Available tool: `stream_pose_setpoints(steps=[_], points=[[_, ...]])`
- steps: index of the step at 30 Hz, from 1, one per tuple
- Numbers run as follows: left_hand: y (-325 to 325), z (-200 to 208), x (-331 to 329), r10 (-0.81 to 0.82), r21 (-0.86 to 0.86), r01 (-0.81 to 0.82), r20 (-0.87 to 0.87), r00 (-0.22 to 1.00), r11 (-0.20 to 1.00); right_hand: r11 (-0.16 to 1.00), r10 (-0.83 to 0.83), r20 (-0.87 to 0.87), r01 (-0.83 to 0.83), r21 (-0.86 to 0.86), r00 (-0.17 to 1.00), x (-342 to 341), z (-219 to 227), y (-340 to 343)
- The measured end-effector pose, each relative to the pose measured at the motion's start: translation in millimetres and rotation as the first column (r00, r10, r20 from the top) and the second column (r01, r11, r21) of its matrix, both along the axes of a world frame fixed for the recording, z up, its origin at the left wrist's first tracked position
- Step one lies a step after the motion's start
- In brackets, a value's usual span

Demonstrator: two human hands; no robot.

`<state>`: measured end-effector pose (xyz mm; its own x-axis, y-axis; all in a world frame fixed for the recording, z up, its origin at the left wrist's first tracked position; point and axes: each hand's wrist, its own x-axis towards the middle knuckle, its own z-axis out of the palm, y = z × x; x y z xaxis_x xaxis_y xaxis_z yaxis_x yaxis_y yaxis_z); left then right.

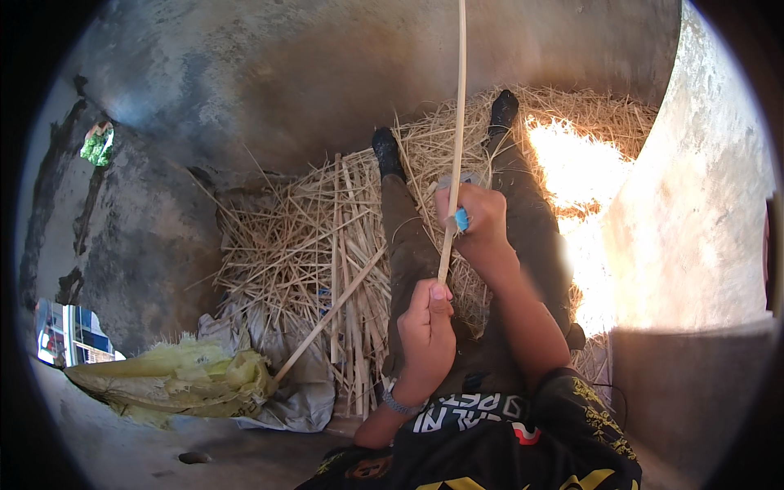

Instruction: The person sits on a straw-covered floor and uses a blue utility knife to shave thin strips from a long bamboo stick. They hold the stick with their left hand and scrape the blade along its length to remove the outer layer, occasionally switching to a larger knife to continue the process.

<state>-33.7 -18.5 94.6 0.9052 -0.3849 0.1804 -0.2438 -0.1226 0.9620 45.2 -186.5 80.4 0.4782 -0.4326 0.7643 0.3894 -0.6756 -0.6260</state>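
Note:
A long, pale bamboo strip [461,98] runs from the top of the view down between my legs. My left hand [428,331] is closed round its lower end, with the thumb lying along it. Farther up, my right hand [478,214] is a fist pressed against the strip. It grips something that shows a small blue part [461,220] beside the strip; the rest is hidden by the fingers, so its kind cannot be made out. A greyish patch [467,177] shows just beyond that fist.
My outstretched legs [408,229] lie across straw-like shavings [555,106]. Several long strips [347,269] lie left of them. A yellowish sack [171,377] rests at the lower left, beside a grey-white sheet [302,400]. Stained concrete walls [310,73] surround me; bright sunlight falls at right.

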Motion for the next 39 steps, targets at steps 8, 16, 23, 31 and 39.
stream_pose_setpoints(steps=[8, 16, 23, 31, 39], points=[[-5.0, 9.0, -22.9, -0.124, 0.143, 0.106, 0.124, 0.985, 0.984, 0.929, -0.365, -0.315, 0.365, -0.062, 0.876, -29.2, 47.6, -93.1], [-10.3, 11.8, -12.3, -0.086, 0.107, 0.073, 0.116, 0.99, 0.992, 0.873, -0.232, -0.248, 0.089, -0.48, 0.941, -79.8, 11.8, -36.4], [-8.3, 15.3, -9.5, -0.094, 0.093, 0.094, -0.001, 0.996, 0.991, 0.806, -0.307, -0.191, 0.149, -0.572, 0.932, -73.1, 15.5, -27.9], [3.6, 16.9, -1.6, -0.083, -0.055, 0.075, -0.165, 0.983, 0.996, 0.809, -0.434, -0.213, 0.275, -0.52, 0.875, -32.5, 36.5, -40.9], [5.6, 10.2, -5.5, -0.274, -0.178, 0.218, -0.421, 0.864, 0.96, 0.763, -0.645, -0.501, 0.531, -0.369, 0.577, -6.8, 122.2, -152.2]])
